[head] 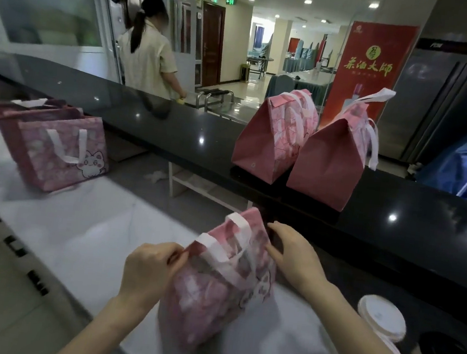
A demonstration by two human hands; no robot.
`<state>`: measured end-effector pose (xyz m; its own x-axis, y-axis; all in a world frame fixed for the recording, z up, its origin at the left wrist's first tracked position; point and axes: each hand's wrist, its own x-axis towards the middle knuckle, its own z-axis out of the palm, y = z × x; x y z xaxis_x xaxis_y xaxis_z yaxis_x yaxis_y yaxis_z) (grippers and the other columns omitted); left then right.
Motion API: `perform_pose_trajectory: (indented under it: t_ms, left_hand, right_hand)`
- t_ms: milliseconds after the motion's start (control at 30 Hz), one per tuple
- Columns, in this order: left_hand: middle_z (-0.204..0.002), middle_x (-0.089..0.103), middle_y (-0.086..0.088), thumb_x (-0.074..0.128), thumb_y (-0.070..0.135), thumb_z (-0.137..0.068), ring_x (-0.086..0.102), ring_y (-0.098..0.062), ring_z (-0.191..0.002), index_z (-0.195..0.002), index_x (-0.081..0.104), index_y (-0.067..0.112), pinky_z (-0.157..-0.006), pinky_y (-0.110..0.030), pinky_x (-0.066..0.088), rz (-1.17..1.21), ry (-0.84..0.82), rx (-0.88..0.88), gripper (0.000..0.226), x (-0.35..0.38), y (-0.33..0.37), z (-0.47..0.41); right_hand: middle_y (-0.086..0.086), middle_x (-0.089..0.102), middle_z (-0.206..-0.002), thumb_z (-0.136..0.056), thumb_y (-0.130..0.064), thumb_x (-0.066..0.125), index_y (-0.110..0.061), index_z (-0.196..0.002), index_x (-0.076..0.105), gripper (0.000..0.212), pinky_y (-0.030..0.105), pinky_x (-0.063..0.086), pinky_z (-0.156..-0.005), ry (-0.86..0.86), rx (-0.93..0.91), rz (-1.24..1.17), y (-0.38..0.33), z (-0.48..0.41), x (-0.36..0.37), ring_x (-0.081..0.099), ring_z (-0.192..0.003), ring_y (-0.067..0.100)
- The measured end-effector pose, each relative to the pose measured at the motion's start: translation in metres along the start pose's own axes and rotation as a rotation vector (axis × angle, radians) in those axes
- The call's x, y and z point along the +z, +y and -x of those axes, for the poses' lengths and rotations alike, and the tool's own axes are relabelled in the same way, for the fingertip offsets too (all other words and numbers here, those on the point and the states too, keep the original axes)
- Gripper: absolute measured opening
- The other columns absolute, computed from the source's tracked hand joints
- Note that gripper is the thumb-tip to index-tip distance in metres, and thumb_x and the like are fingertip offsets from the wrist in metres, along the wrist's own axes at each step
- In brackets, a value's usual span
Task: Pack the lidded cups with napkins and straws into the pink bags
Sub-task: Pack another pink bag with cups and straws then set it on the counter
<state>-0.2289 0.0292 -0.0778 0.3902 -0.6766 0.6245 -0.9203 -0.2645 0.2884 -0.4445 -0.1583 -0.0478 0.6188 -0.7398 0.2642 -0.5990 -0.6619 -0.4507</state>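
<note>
Pink bag [213, 291] sits on white counter [89, 233] below black ledge [397, 210], left hand [149, 269] pinching rim, right hand [296, 254] flat alongside.

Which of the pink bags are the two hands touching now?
The pink bag nearest the camera, on the white worktop: the left hand pinches its top edge, the right hand touches its far side. The others stand apart, untouched.
</note>
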Motion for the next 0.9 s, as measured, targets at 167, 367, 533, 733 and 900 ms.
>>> perform_pose_trajectory:
  t_ms: [167,367,533,733,900]
  left_hand:
    - [-0.06,0.064,0.01,0.074,0.031,-0.08,0.06,-0.012,-0.055,-0.066,0.067,0.021,-0.051,-0.032,0.049,0.227,0.018,-0.153,0.018,-0.002,0.023,0.033]
    - [-0.092,0.064,0.009,0.072,0.036,-0.081,0.061,-0.003,-0.083,-0.105,0.071,0.022,-0.074,-0.02,0.051,0.547,-0.088,-0.112,0.028,0.008,0.05,0.053]
    - [-0.133,0.046,0.004,0.08,0.036,-0.065,0.049,-0.013,-0.124,-0.138,0.048,0.022,-0.104,-0.033,0.042,0.501,-0.374,-0.16,0.081,0.022,0.023,0.075]
    - [-0.138,0.052,0.001,0.084,0.024,-0.048,0.051,-0.015,-0.125,-0.145,0.038,0.024,-0.102,-0.035,0.045,0.497,-0.436,-0.412,0.108,0.029,0.01,0.082]
    - [-0.109,0.071,0.009,0.089,0.008,-0.048,0.068,-0.008,-0.099,-0.139,0.043,0.031,-0.084,-0.026,0.054,0.727,-0.414,-0.548,0.105,0.024,0.009,0.106]
  right_hand:
    - [-0.012,0.053,-0.131,-0.089,-0.043,0.062,-0.026,-0.13,0.055,0.044,0.017,0.037,-0.097,-0.152,-0.11,-0.123,-0.017,0.033,0.04,0.05,-0.12,0.007]
    - [-0.028,0.004,-0.148,-0.068,-0.074,0.064,-0.057,-0.143,0.008,0.095,0.014,0.009,-0.111,-0.31,-0.096,-0.372,-0.016,0.078,0.076,-0.001,-0.14,-0.008]
    - [-0.008,-0.028,-0.156,-0.057,-0.07,0.072,-0.064,-0.139,-0.01,0.116,0.037,0.024,-0.117,-0.342,0.009,-0.296,-0.004,0.112,0.094,0.003,-0.148,0.021]
    - [-0.001,0.008,-0.16,-0.066,-0.033,0.079,-0.045,-0.145,-0.012,0.121,0.019,0.025,-0.11,-0.398,0.057,-0.53,-0.021,0.123,0.115,0.02,-0.145,0.016]
    - [-0.017,0.023,-0.156,-0.076,-0.009,0.059,-0.052,-0.147,0.001,0.101,0.017,0.033,-0.107,-0.329,0.032,-0.561,-0.034,0.125,0.116,0.03,-0.14,0.005]
